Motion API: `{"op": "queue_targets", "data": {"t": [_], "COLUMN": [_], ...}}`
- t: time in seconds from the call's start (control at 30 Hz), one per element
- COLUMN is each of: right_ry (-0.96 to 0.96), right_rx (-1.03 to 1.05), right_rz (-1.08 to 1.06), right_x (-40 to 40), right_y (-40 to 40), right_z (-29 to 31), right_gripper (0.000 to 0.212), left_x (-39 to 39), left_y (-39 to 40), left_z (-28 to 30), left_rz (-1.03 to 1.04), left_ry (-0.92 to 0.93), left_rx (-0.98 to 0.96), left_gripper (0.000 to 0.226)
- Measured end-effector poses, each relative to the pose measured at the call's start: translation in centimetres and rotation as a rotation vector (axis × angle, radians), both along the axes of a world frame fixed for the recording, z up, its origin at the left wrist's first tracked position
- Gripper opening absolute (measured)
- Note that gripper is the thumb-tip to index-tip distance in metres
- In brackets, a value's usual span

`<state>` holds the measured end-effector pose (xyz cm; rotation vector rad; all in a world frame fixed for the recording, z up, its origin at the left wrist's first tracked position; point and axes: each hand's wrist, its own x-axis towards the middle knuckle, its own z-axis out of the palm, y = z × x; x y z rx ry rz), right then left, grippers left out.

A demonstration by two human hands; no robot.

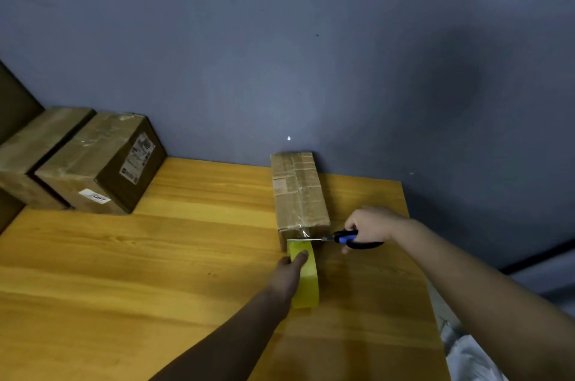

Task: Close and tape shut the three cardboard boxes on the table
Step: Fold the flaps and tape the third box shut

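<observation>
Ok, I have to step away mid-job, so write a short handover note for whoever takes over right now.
Left hand grips the yellow tape roll, pulled toward you from the narrow box.
Right hand holds the blue-handled scissors, blades at the clear tape strip on the box's near end.
Two larger boxes sit closed at the table's far left.
Done: narrow box closed, strip laid.
Left: cut the strip, press it down; check the other two for tape.

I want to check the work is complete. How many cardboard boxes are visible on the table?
3. Two stand side by side at the far left: the outer box and the labelled box. The long box lies against the wall, by the tape roll. None appears hidden.
</observation>
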<state>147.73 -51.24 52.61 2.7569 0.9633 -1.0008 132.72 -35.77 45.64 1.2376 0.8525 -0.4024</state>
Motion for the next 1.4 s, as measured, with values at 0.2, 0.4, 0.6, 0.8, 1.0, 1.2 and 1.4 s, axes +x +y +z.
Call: {"op": "queue_targets", "data": {"t": [0.2,0.4,0.6,0.8,1.0,1.2,1.4], "right_ry": [-0.057,-0.037,-0.024,-0.029,-0.085,-0.283,-0.303], "right_rx": [-0.042,-0.036,0.004,0.065,-0.012,-0.022,-0.01], "right_rz": [0.072,0.038,-0.056,-0.27,-0.389,-0.418,-0.436], "right_x": [-0.2,-0.7,-2.9,-7.4,-12.2,-14.7,-15.8], "right_y": [0.0,-0.3,-1.4,-3.3,-3.7,-2.0,-1.8], "right_z": [0.1,-0.1,-0.9,-4.1,-9.3,-11.8,-12.6], "right_gripper": [0.038,0.034,0.042,0.041,0.048,0.043,0.047], "left_x": [-0.3,-1.9,-2.9,-3.5,-5.0,-6.0,-5.3], "left_y": [0.0,0.9,3.1,5.6,5.8,4.8,3.5], "left_z": [0.1,0.7,1.6,0.4,-0.5,-1.5,-2.3], "left_rz": [-0.022,-0.132,-0.404,-0.796,-1.126,-1.194,-1.297], "left_ry": [-0.03,-0.047,-0.14,-0.248,-0.376,-0.268,-0.214], "left_rx": [-0.001,0.051,0.22,0.57,1.162,1.425,1.494], "left_gripper": [0.046,0.055,0.033,0.063,0.054,0.061,0.06]}}
